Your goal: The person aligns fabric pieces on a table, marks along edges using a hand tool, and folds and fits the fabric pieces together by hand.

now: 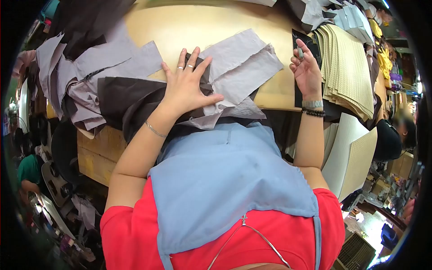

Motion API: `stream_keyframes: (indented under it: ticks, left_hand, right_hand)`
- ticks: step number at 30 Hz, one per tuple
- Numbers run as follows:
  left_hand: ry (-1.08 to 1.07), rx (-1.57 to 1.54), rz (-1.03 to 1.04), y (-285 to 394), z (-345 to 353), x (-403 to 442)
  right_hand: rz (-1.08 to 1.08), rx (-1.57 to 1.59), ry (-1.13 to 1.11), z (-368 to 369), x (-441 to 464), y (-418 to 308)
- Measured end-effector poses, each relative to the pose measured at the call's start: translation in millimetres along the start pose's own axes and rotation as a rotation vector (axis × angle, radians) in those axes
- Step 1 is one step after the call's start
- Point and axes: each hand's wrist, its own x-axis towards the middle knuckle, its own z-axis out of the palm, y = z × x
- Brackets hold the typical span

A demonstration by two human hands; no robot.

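Note:
My left hand (pixel 191 85) lies with its fingers spread on dark and light grey cloth, near the front edge of the table (pixel 198 22). Beside it, to the right, is a light grey cloth piece (pixel 243 63) with a fold or seam across it. Dark cloth (pixel 130 96) is bunched under and left of that wrist. My right hand (pixel 307 69) is palm up at the table's right part, its fingers curled around a small greenish-grey tool (pixel 300 53), partly hidden by the fingers.
A stack of cream textured sheets (pixel 344 67) stands right of my right hand, beside a black strip. More grey cloth (pixel 99 63) is heaped at the left. A wooden box (pixel 99 153) sits below the table's left side. Co-workers are partly visible at both sides.

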Motion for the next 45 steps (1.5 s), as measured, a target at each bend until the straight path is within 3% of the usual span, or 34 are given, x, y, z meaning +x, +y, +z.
stream_keyframes:
  ticks: [1,7,12,15,19,22,25,29,35,45]
  left_hand:
    - [0.001,-0.002,0.002,-0.4,0.3,0.2]
    - [0.002,-0.005,-0.002,-1.2,2.7,0.1]
    - [-0.004,0.018,-0.006,1.8,-0.3,1.1]
    - [0.033,0.046,-0.007,4.1,0.3,0.3]
    - [0.130,0.049,0.089,7.4,3.9,1.6]
    - [0.048,-0.090,0.104,5.2,2.6,8.1]
    - [0.001,-0.147,0.075,5.3,-2.5,10.2]
    - [-0.011,-0.105,0.087,4.0,-5.3,11.2]
    - [-0.006,-0.117,0.103,3.0,-3.5,10.8]
    - [-0.014,-0.113,0.100,2.1,-1.8,11.7]
  right_hand:
    - [-0.006,0.076,-0.046,16.8,-10.2,-0.8]
    - [-0.265,-0.429,-0.135,55.4,-39.6,22.6]
    - [-0.175,-0.711,-0.143,57.6,-35.0,39.0]
    - [-0.266,-0.872,-0.163,50.7,-31.0,45.7]
    - [-0.277,-0.467,-0.168,75.4,-37.1,49.4]
    - [-0.392,-0.628,-0.319,92.1,-38.4,60.4]
    - [-0.121,-0.426,-0.349,107.7,-48.6,76.5]
    - [-0.115,-0.307,-0.302,99.5,-46.7,104.9]
    - [-0.117,-0.371,-0.335,96.0,-47.0,101.5]
    - [-0.110,-0.217,-0.306,93.5,-49.7,103.6]
